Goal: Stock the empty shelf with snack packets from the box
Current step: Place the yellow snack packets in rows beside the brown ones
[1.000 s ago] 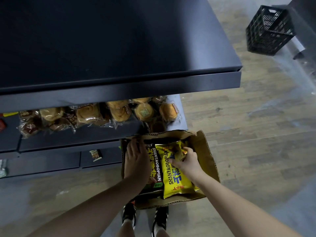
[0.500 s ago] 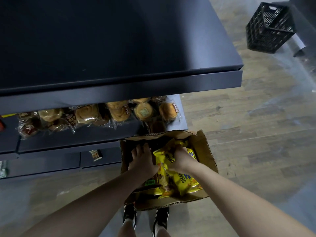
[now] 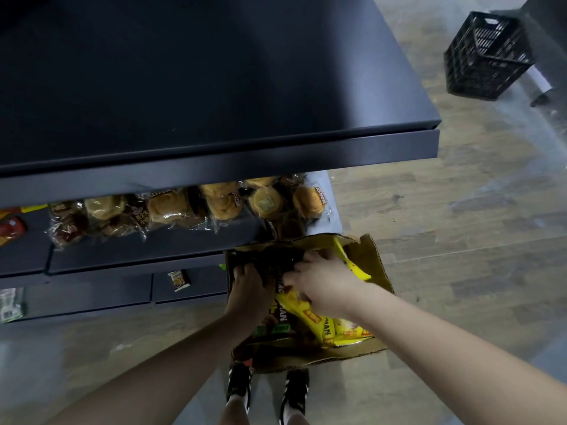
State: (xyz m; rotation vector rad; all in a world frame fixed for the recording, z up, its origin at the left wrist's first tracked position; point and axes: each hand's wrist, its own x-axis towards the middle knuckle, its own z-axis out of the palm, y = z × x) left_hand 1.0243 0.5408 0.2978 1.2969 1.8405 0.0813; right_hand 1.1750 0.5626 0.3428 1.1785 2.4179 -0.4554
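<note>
An open cardboard box (image 3: 379, 271) stands on the floor in front of my feet, holding yellow snack packets (image 3: 310, 317) and dark snack packets (image 3: 276, 262). My left hand (image 3: 248, 289) reaches into the box's left side, its fingers curled over the top of a dark packet. Beside it my right hand (image 3: 322, 277) grips the packets from the right; its fingertips meet the dark packet's edge and a yellow packet (image 3: 351, 263) sticks up behind it. Above, the wide dark shelf (image 3: 214, 87) lies bare.
Wrapped buns (image 3: 165, 207) line the lower shelf just behind the box. A small packet (image 3: 178, 280) lies on the shelf below that. A black plastic crate (image 3: 487, 56) stands on the wooden floor at the upper right. My shoes (image 3: 267, 391) are under the box's near edge.
Both hands have pushed farther back into the box and closed on the packets. The packets have been gathered and tilted upright, and a dark packet now shows at the back.
</note>
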